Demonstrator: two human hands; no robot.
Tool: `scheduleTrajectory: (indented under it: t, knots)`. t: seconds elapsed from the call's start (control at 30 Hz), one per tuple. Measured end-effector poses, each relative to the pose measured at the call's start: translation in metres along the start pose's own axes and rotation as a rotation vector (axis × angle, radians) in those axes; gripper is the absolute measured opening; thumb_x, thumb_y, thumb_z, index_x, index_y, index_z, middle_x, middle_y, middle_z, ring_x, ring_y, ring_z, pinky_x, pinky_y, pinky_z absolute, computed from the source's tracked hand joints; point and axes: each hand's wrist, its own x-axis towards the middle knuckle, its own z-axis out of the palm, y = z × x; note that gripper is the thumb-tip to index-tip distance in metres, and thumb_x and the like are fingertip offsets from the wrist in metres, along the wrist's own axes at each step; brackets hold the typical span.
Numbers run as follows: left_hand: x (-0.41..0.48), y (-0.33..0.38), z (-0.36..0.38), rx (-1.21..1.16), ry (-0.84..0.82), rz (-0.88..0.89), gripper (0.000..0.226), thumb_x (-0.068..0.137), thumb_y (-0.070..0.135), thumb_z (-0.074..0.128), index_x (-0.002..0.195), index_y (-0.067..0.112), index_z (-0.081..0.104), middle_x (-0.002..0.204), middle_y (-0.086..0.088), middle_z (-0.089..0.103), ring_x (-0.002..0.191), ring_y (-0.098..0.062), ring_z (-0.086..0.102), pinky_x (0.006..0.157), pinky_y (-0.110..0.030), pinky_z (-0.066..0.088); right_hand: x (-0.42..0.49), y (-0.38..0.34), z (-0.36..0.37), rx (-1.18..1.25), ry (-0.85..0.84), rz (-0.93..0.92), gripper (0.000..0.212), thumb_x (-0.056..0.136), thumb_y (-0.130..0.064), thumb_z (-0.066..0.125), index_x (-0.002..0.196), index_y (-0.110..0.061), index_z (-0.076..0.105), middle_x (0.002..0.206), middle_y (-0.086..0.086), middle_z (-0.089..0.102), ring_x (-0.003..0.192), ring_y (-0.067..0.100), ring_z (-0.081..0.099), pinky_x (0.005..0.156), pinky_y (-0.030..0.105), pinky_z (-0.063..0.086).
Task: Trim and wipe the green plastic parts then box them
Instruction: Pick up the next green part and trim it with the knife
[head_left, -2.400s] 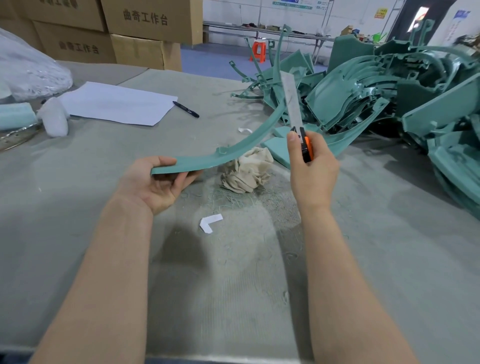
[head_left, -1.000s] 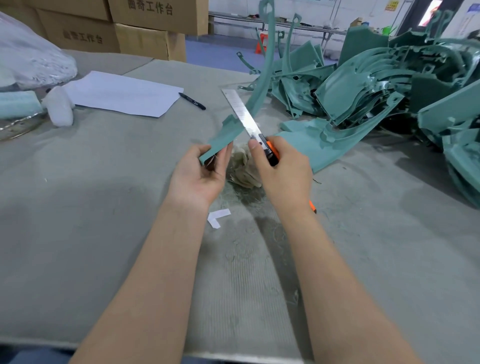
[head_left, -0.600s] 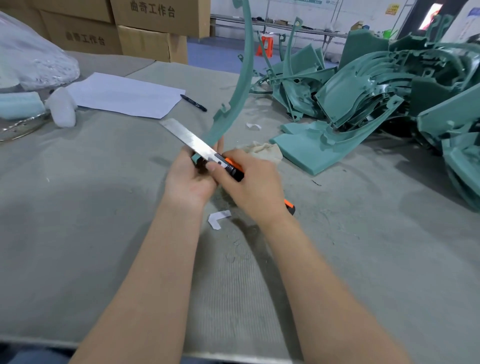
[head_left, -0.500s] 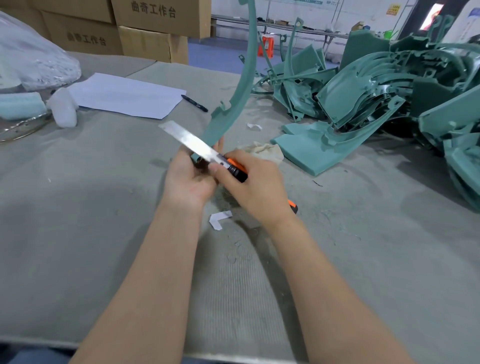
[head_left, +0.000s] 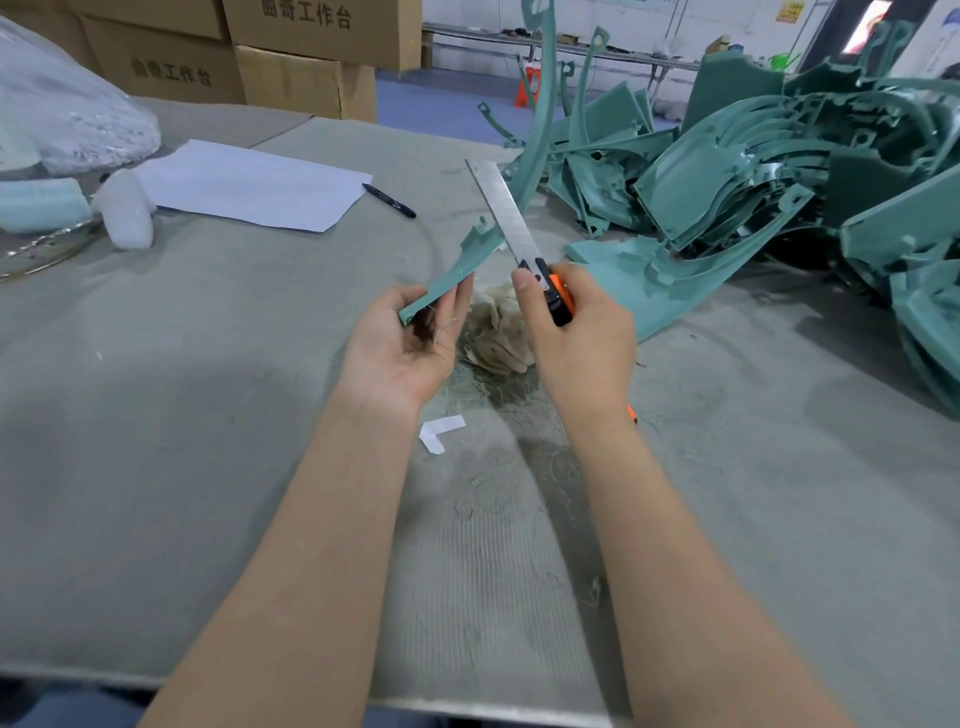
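Note:
My left hand (head_left: 402, 345) holds the near end of a long curved green plastic strip (head_left: 535, 130), palm up, fingers curled around its tip. The strip arcs up and away past the top of the view. My right hand (head_left: 576, 343) grips an orange and black utility knife (head_left: 557, 296). Its long steel blade (head_left: 501, 213) lies against the strip's right edge just above my left hand. A crumpled beige rag (head_left: 493, 338) lies on the grey table (head_left: 208, 415) between my hands.
A big heap of green plastic parts (head_left: 779, 171) fills the right and back of the table. A white paper sheet (head_left: 249, 184), a black pen (head_left: 389, 200), a white lump (head_left: 127, 213) and a clear bag (head_left: 62, 124) lie at the left. Cardboard boxes (head_left: 291, 52) stand behind. Thin shavings litter the table.
The knife blade has swung from pointing left across my left hand to pointing up and away along the strip. My right hand moved right, apart from my left hand.

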Motion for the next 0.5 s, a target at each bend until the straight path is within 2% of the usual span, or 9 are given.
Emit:
scheduleTrajectory:
  t: [0.1, 0.2, 0.33, 0.5]
  knots:
    - [-0.001, -0.001, 0.0, -0.023, -0.007, -0.01, 0.017, 0.093, -0.002, 0.045, 0.085, -0.009, 0.058, 0.094, -0.031, 0.063, 0.087, -0.041, 0.066, 0.047, -0.029, 0.057, -0.001, -0.001, 0.0, 0.013, -0.006, -0.016, 0.024, 0.092, -0.05, 0.056, 0.088, -0.028, 0.061, 0.059, -0.011, 0.054, 0.06, 0.009, 0.052, 0.058, 0.027, 0.04]
    - [0.001, -0.002, 0.0, -0.015, 0.006, 0.002, 0.018, 0.094, 0.0, 0.046, 0.087, -0.011, 0.059, 0.089, -0.029, 0.063, 0.097, -0.036, 0.065, 0.048, -0.027, 0.057, -0.005, -0.005, 0.004, -0.006, -0.079, -0.073, 0.029, 0.093, -0.05, 0.055, 0.096, -0.023, 0.066, 0.065, -0.008, 0.058, 0.063, 0.014, 0.054, 0.058, 0.03, 0.041]
    - [0.002, 0.001, 0.0, 0.011, 0.03, 0.038, 0.017, 0.094, 0.001, 0.047, 0.09, -0.011, 0.059, 0.08, -0.024, 0.061, 0.079, -0.031, 0.063, 0.045, -0.024, 0.055, -0.012, -0.015, 0.01, -0.048, -0.117, -0.141, 0.03, 0.093, -0.048, 0.055, 0.097, -0.021, 0.067, 0.059, -0.014, 0.047, 0.067, 0.019, 0.056, 0.06, 0.033, 0.041]
    - [0.002, 0.002, -0.001, 0.051, 0.05, 0.056, 0.014, 0.094, 0.002, 0.048, 0.092, -0.008, 0.059, 0.088, -0.021, 0.06, 0.079, -0.028, 0.061, 0.044, -0.022, 0.054, -0.012, -0.015, 0.01, -0.052, -0.162, -0.144, 0.032, 0.093, -0.05, 0.054, 0.098, -0.021, 0.066, 0.062, -0.013, 0.051, 0.068, 0.018, 0.057, 0.062, 0.035, 0.045]
